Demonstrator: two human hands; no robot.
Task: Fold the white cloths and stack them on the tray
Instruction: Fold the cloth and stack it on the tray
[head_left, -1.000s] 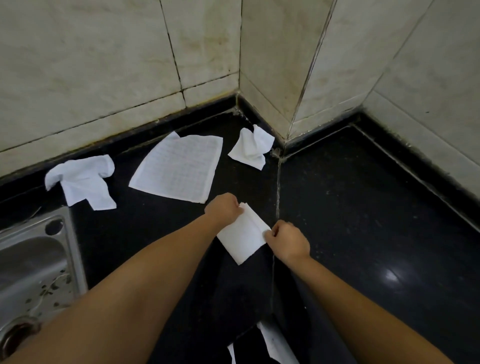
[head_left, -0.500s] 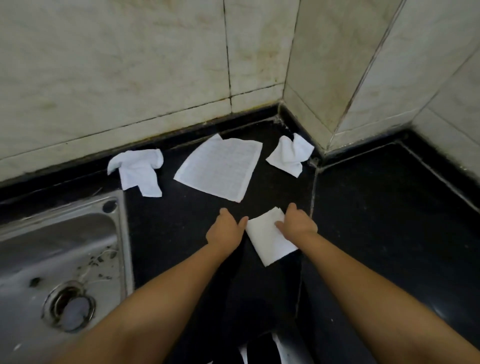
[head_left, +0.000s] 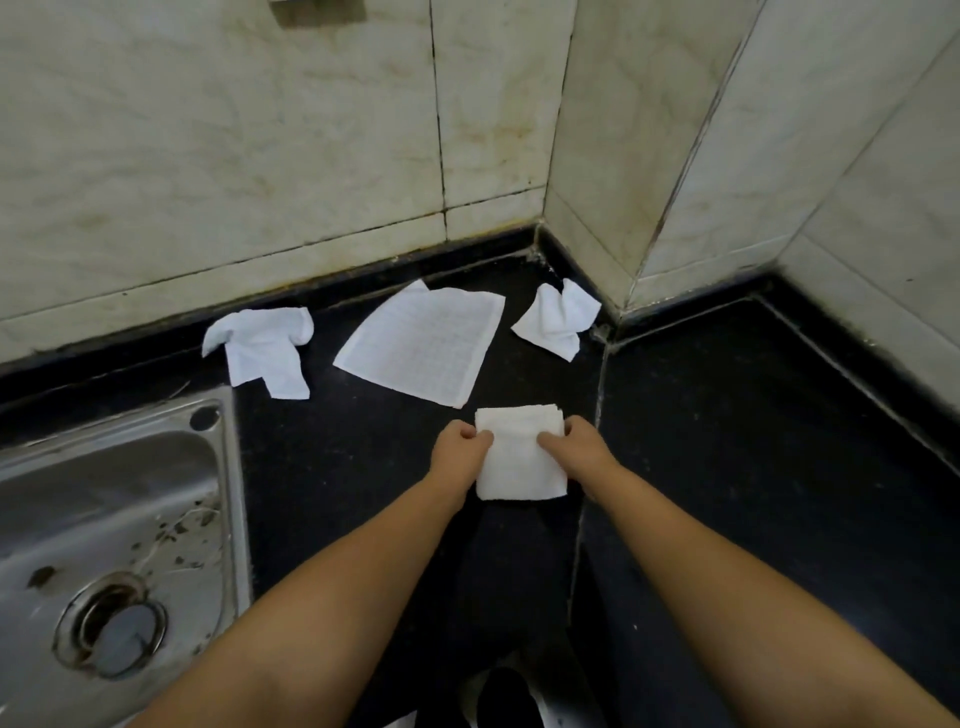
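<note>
Small folded white cloth square (head_left: 519, 453) lies on the black stone counter (head_left: 753, 467), directly between both hands. Left hand (head_left: 460, 451) pinches its left edge, fingers curled; right hand (head_left: 579, 449) pinches its right edge likewise. Beyond it: flat unfolded white cloth (head_left: 426, 347), crumpled white cloth (head_left: 265, 349) far left, crumpled white cloth (head_left: 557, 318) in the corner.

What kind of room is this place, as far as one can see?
Probably a kitchen corner: a steel sink with a drain is set into a black stone counter, and pale tiled walls rise behind it.
</note>
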